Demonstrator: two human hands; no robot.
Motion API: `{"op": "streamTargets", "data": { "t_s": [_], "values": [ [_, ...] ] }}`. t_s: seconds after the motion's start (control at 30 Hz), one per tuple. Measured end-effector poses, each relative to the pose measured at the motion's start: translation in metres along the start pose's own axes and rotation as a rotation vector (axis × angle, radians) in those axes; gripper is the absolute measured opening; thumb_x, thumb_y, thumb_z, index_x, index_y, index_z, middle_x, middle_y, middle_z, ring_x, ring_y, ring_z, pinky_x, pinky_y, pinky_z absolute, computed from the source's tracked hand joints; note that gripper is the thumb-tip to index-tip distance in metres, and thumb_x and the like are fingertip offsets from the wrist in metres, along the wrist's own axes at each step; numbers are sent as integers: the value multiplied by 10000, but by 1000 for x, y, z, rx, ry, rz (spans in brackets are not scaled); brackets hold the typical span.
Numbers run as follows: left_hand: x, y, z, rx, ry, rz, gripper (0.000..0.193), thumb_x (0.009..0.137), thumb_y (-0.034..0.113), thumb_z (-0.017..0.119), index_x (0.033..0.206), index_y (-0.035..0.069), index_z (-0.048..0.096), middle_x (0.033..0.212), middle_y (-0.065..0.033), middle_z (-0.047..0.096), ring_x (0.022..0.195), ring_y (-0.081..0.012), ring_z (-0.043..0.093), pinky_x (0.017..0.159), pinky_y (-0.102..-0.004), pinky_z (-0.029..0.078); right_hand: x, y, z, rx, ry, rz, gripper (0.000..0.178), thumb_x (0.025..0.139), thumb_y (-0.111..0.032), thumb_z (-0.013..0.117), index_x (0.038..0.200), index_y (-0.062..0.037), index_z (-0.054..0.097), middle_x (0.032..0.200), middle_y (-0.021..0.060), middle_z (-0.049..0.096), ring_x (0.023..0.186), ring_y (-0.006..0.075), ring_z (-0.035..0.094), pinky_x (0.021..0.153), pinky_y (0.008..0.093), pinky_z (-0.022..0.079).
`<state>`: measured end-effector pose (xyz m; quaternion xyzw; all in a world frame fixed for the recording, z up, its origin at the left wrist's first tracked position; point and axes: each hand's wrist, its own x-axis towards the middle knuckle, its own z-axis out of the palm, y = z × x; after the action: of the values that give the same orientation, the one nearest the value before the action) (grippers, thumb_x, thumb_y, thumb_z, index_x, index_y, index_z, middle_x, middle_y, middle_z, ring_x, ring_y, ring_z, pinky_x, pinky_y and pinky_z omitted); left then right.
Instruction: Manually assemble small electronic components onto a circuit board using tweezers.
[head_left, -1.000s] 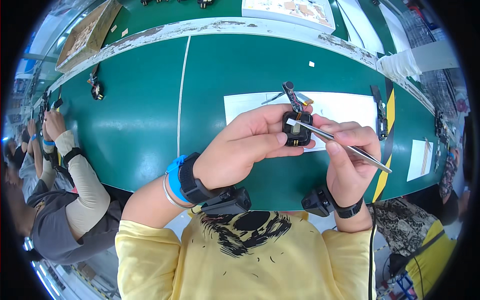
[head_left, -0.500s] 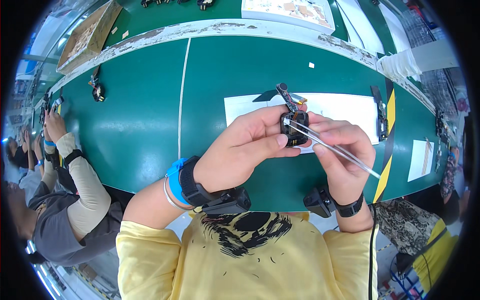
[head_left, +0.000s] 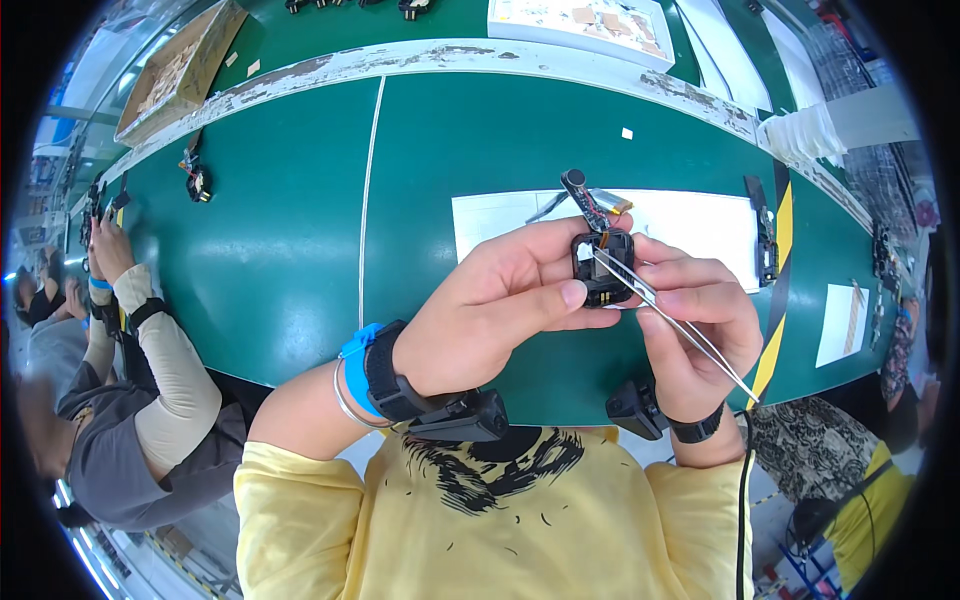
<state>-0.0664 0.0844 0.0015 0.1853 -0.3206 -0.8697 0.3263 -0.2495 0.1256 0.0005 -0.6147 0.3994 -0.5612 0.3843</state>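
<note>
Between its thumb and fingers, my left hand (head_left: 500, 285) grips a small black square device housing (head_left: 606, 290), open face up. A narrow circuit board (head_left: 585, 198) sticks out from its far edge, with a silver battery-like pouch (head_left: 612, 201) beside it. A small white patch (head_left: 585, 252) sits in the left part of the housing. My right hand (head_left: 700, 330) is closed on silver tweezers (head_left: 690, 333), whose tips reach into the housing next to the patch. Whether the tips touch it I cannot tell.
Under my hands lies a white sheet (head_left: 690, 215) on the green table (head_left: 270, 250). A black strip-shaped part (head_left: 762, 232) lies at its right, by striped tape (head_left: 775, 320). Another device assembly (head_left: 197, 182) is at the left. A co-worker's hand (head_left: 112, 248) works farther left.
Both hands and the housing have shifted slightly right. The tweezers have swung steeper, and their tips have moved off the white patch, which now looks larger and flatter in the housing.
</note>
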Motion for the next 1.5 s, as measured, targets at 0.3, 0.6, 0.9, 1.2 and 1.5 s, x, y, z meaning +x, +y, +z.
{"op": "streamTargets", "data": {
  "t_s": [0.3,0.6,0.9,1.2,1.5],
  "values": [
    [-1,-2,-2,-10,7,54,466,907,18,393,1356,-8,272,1259,-86,456,1141,-154,471,959,-323,421,8,-4,3,-314,-177,-223,190,699,122,620,838,-4,588,947,166,595,1035,344,570,868,406,481],
    [0,-2,2,-25,18,-5,464,907,16,392,1357,7,280,1266,-87,449,1135,-151,476,950,-323,426,2,-4,3,-129,-18,-93,193,694,126,627,827,-10,591,951,170,602,1017,355,580,859,410,483],
    [-3,3,1,32,31,-21,487,910,97,412,1365,21,255,1206,-175,500,1079,-244,541,928,-372,449,9,1,-6,360,39,35,170,746,92,566,877,-15,566,903,150,582,971,309,586,864,397,469],
    [-4,14,7,122,73,-136,393,934,202,380,1274,6,377,1034,-215,592,810,-268,653,706,-345,558,33,-4,-14,-359,-238,55,381,700,112,548,1045,-48,515,863,67,550,686,122,484,650,218,401],
    [-9,17,1,144,37,-135,329,941,192,381,1185,-5,480,975,-170,616,775,-224,658,670,-312,561,21,7,-11,359,-235,340,331,741,96,582,1041,-27,512,930,55,601,652,63,484,590,187,387]
  ]
}}
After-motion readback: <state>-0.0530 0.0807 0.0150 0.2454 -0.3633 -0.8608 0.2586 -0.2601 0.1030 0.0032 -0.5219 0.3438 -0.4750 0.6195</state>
